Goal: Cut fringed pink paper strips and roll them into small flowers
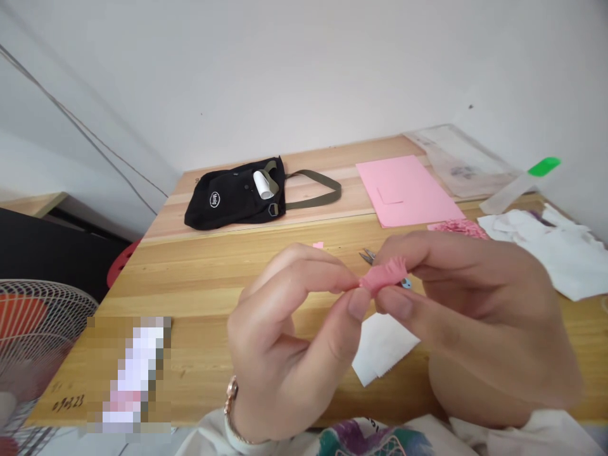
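Between both hands, above the table, is a small roll of pink fringed paper (386, 273), its cut fringe pointing to the upper right. My left hand (294, 335) pinches its lower left end between thumb and index finger. With thumb and fingers, my right hand (470, 310) grips the other side of the roll. Behind the right fingers, the tips of scissors (367, 256) show, the rest mostly hidden. A white sheet of paper (382, 348) lies on the table below the hands. A tiny pink paper scrap (318, 245) lies beyond the left fingers.
A black bag (228, 199) with a white roll (263, 185) on it lies at the back. Pink sheets (408, 187), pink shreds (458, 228), crumpled white paper (546, 247) and a green-tipped clear stick (520, 183) are on the right. A fan (42, 335) stands left of the wooden table (199, 297).
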### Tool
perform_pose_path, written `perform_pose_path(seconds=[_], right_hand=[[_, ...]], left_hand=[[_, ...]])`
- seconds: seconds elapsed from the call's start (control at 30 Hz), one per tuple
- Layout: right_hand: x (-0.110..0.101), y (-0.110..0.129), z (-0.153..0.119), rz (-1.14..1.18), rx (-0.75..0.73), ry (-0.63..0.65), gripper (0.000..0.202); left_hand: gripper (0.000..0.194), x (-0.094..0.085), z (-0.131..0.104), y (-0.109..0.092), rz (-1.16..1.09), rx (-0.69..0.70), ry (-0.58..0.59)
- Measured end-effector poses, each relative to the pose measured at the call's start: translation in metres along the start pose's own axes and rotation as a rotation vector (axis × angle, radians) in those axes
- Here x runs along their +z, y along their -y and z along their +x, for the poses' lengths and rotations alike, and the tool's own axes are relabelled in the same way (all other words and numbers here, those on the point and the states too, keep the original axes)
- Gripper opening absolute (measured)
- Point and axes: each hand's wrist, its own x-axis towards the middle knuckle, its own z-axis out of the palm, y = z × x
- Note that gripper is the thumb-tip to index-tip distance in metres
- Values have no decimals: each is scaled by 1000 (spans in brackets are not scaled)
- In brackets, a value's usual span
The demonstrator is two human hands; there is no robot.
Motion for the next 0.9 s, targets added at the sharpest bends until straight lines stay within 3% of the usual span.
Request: perform_pose_path(seconds=[0.9], right_hand=[[-2,2,0,43,-66,34,9]], left_hand=[[14,-2,-1,-3,-75,-43,30]])
